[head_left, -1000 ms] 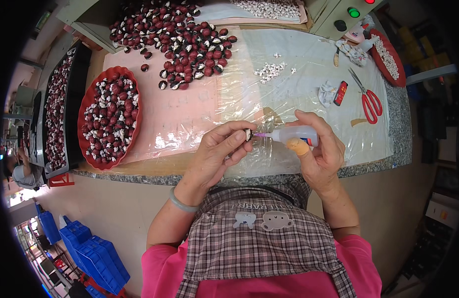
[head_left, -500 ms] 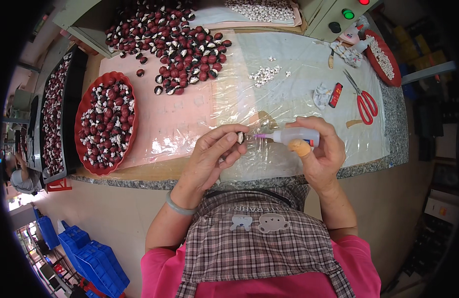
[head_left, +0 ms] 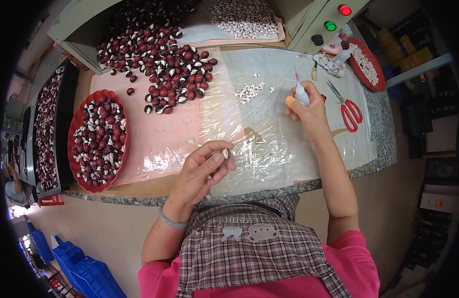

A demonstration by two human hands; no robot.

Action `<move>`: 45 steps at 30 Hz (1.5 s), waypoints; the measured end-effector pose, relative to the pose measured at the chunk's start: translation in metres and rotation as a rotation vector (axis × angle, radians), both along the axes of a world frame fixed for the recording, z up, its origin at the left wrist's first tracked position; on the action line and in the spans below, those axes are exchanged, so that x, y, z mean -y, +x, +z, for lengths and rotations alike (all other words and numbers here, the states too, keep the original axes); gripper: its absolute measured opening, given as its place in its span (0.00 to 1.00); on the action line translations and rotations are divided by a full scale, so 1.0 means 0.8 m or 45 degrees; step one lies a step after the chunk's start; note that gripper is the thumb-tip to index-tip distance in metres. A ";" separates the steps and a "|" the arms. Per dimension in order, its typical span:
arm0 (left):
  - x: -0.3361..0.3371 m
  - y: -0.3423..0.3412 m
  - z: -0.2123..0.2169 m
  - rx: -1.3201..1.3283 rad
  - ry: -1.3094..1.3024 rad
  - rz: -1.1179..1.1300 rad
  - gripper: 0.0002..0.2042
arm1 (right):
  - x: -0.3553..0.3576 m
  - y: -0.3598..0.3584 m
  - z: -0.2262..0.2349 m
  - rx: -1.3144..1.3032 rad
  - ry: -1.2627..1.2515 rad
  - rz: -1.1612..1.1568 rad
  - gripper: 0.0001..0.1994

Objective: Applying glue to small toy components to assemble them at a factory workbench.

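Note:
Between thumb and fingers, my left hand (head_left: 202,169) pinches a small dark round piece with a white patch (head_left: 226,154), above the plastic-covered table near its front edge. My right hand (head_left: 309,109) is wrapped round a translucent squeeze bottle (head_left: 302,94) with a purple needle tip pointing up and away from me; the thumb wears an orange finger cover. Left of that bottle lies a loose group of small white pieces (head_left: 249,92). A big heap of dark red and black round pieces with white parts (head_left: 179,74) spreads across the far left of the table.
A red scalloped tray (head_left: 72,144) of round and white pieces stands at left, beside a long black tray (head_left: 62,164). Red-handled scissors (head_left: 352,116) lie at right, near a red dish (head_left: 352,47) of white pieces. A cabinet with lit buttons (head_left: 330,26) stands behind.
My right hand has carried the squeeze bottle away from the left hand, farther back, and turned its tip upward. My left hand still holds the round piece. The whole view has shifted slightly.

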State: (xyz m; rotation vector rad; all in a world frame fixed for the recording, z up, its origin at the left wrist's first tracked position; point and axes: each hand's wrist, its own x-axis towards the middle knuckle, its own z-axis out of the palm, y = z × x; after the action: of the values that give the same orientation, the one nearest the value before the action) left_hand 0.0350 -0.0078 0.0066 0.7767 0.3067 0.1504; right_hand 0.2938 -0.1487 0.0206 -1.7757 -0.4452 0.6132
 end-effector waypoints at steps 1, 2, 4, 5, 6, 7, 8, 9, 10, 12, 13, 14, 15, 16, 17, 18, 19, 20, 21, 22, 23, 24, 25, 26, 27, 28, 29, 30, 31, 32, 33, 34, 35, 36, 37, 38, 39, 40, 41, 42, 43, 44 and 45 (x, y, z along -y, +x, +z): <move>0.000 -0.001 -0.001 0.013 0.014 -0.001 0.14 | -0.008 0.007 -0.001 -0.001 0.000 0.003 0.16; 0.000 -0.001 -0.002 0.012 0.013 0.001 0.14 | -0.016 0.012 -0.002 0.204 -0.170 0.060 0.14; -0.001 -0.001 -0.003 0.022 0.015 -0.002 0.14 | -0.029 0.018 -0.006 0.408 -0.340 0.119 0.12; -0.001 -0.001 -0.003 0.021 0.014 -0.001 0.14 | -0.034 0.019 -0.009 0.688 -0.333 0.155 0.11; -0.001 -0.001 -0.004 0.035 0.016 0.002 0.14 | -0.038 0.020 -0.012 0.967 -0.323 0.191 0.10; -0.002 0.000 -0.004 0.049 0.018 0.005 0.14 | -0.039 0.021 -0.012 0.967 -0.323 0.194 0.10; -0.003 0.000 -0.004 0.048 0.017 0.007 0.14 | -0.039 0.021 -0.012 1.016 -0.371 0.279 0.11; -0.003 -0.001 -0.003 0.037 0.030 0.003 0.14 | -0.040 0.021 -0.012 1.065 -0.417 0.367 0.12; -0.003 -0.002 -0.002 0.026 0.043 -0.002 0.14 | -0.041 0.021 -0.009 1.064 -0.413 0.373 0.12; -0.004 -0.003 -0.002 0.025 0.061 -0.003 0.14 | -0.040 0.021 0.000 1.091 -0.466 0.467 0.10; -0.003 -0.003 -0.003 0.026 0.078 -0.010 0.14 | -0.039 0.023 0.000 1.093 -0.466 0.466 0.10; -0.003 -0.003 -0.004 0.029 0.079 -0.011 0.14 | -0.039 0.025 0.001 1.111 -0.447 0.477 0.10; -0.003 -0.003 -0.005 0.022 0.070 -0.010 0.14 | -0.040 0.027 0.000 1.125 -0.424 0.492 0.10; -0.003 -0.003 -0.005 0.015 0.061 -0.009 0.14 | -0.040 0.027 -0.003 1.123 -0.422 0.494 0.10; -0.002 -0.003 -0.005 0.011 0.061 -0.008 0.14 | -0.039 0.028 -0.007 1.003 -0.382 0.477 0.09; -0.001 -0.004 -0.005 -0.004 0.042 0.012 0.14 | -0.042 0.023 -0.005 0.886 -0.341 0.464 0.08; 0.001 -0.006 -0.004 -0.020 0.023 0.031 0.14 | -0.041 0.017 0.000 0.884 -0.338 0.470 0.08; 0.001 -0.006 -0.004 -0.024 0.023 0.037 0.14 | -0.037 0.009 0.008 0.477 -0.220 0.429 0.06; 0.000 -0.007 -0.004 -0.003 0.039 0.030 0.14 | -0.033 -0.004 0.017 0.069 -0.107 0.380 0.05; 0.000 -0.007 -0.004 0.015 0.057 0.021 0.13 | -0.030 -0.016 0.023 0.062 -0.107 0.383 0.05; 0.000 -0.008 -0.005 0.011 0.065 0.022 0.13 | -0.027 -0.028 0.028 -0.022 0.024 0.387 0.04; 0.001 -0.006 -0.004 0.005 0.062 0.021 0.13 | -0.024 -0.038 0.032 -0.103 0.155 0.386 0.02; 0.002 -0.006 -0.003 0.006 0.098 0.029 0.14 | -0.020 -0.047 0.032 -0.153 0.178 0.395 0.04; 0.003 -0.005 -0.003 0.008 0.133 0.038 0.14 | -0.018 -0.057 0.033 -0.160 0.176 0.395 0.04; 0.004 -0.003 0.000 0.003 0.130 0.036 0.14 | -0.015 -0.066 0.035 -0.207 0.223 0.403 0.04; 0.004 -0.002 0.002 -0.002 0.164 0.051 0.14 | -0.013 -0.075 0.036 -0.254 0.269 0.411 0.05; 0.006 -0.001 0.004 -0.006 0.198 0.067 0.14 | -0.009 -0.084 0.037 -0.293 0.332 0.424 0.06; 0.006 0.000 0.006 -0.021 0.198 0.082 0.13 | -0.007 -0.091 0.038 -0.300 0.332 0.425 0.06; 0.007 0.000 0.006 -0.028 0.198 0.083 0.13 | -0.005 -0.096 0.039 -0.314 0.317 0.459 0.06; 0.008 0.000 0.005 -0.031 0.217 0.083 0.13 | -0.003 -0.101 0.039 -0.327 0.303 0.493 0.06; 0.008 -0.001 0.004 -0.032 0.236 0.080 0.13 | 0.000 -0.104 0.037 -0.362 0.317 0.521 0.06; 0.009 -0.001 0.004 -0.036 0.236 0.079 0.13 | 0.002 -0.110 0.037 -0.366 0.318 0.519 0.06; 0.009 -0.002 0.003 -0.052 0.274 0.080 0.14 | 0.003 -0.116 0.037 -0.372 0.329 0.518 0.07; 0.011 -0.002 0.002 -0.067 0.311 0.080 0.14 | 0.003 -0.122 0.037 -0.378 0.338 0.516 0.07; 0.012 -0.002 0.002 -0.069 0.310 0.077 0.14 | 0.004 -0.125 0.032 -0.332 0.322 0.519 0.08; 0.013 -0.001 0.002 -0.092 0.350 0.092 0.13 | 0.004 -0.129 0.030 -0.333 0.322 0.516 0.08; 0.014 -0.002 0.003 -0.117 0.391 0.110 0.13 | 0.003 -0.133 0.028 -0.225 0.301 0.517 0.09; 0.015 -0.002 0.004 -0.120 0.391 0.110 0.13 | 0.002 -0.136 0.027 -0.116 0.280 0.518 0.09; 0.016 -0.002 0.005 -0.123 0.411 0.115 0.13 | 0.001 -0.140 0.029 -0.085 0.245 0.483 0.11; 0.017 -0.002 0.006 -0.125 0.431 0.118 0.13 | 0.001 -0.141 0.026 -0.086 0.244 0.483 0.11; 0.018 -0.001 0.007 -0.126 0.431 0.117 0.13 | 0.002 -0.142 0.023 -0.019 0.230 0.473 0.10; 0.018 -0.001 0.008 -0.130 0.454 0.119 0.13 | 0.002 -0.143 0.020 0.048 0.215 0.464 0.10; 0.019 -0.001 0.008 -0.134 0.477 0.121 0.12 | 0.002 -0.143 0.019 0.047 0.214 0.463 0.10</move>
State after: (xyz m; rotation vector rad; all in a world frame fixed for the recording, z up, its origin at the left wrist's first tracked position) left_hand 0.0344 -0.0230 0.0131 1.1441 0.4219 0.2616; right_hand 0.1793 -0.1506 0.0358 -1.5583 -0.8325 0.7723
